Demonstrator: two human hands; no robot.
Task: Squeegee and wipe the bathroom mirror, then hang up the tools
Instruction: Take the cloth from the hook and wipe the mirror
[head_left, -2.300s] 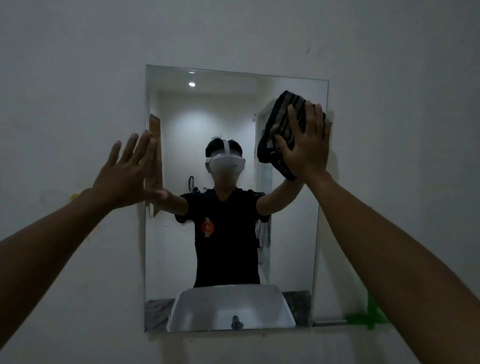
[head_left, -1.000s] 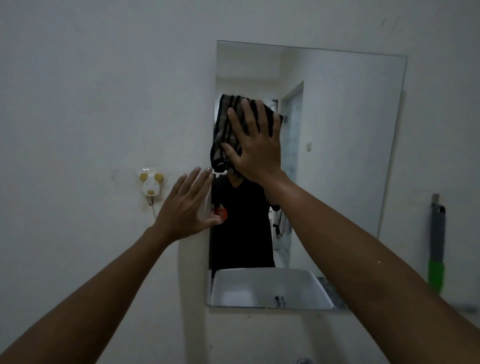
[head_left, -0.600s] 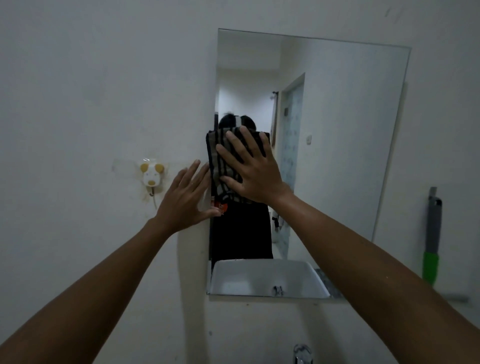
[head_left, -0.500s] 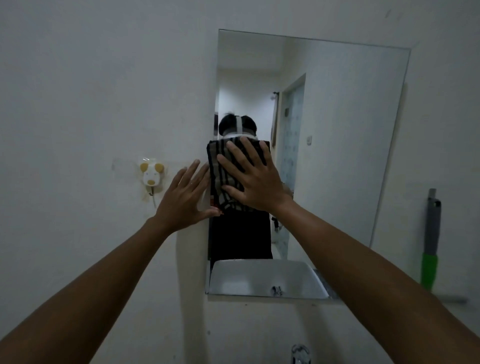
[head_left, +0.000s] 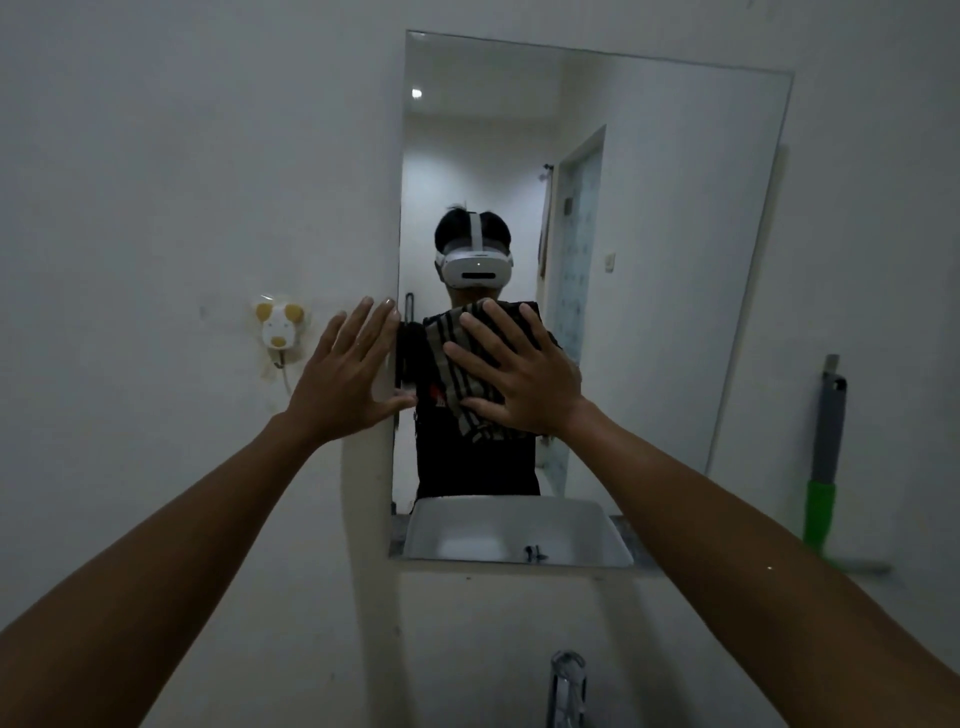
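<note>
Two hands are spread flat: the right hand (head_left: 524, 384) pins the cloth (head_left: 457, 364) to the mirror (head_left: 675, 260) for wiping, the left hand (head_left: 348, 379), holding nothing, is braced at its edge

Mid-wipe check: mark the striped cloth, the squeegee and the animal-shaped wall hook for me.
striped cloth (head_left: 453, 358), head view, exposed fold left of the right hand's fingers.
squeegee (head_left: 820, 512), head view, green grip section of the handle.
animal-shaped wall hook (head_left: 278, 325), head view, its white face.
</note>
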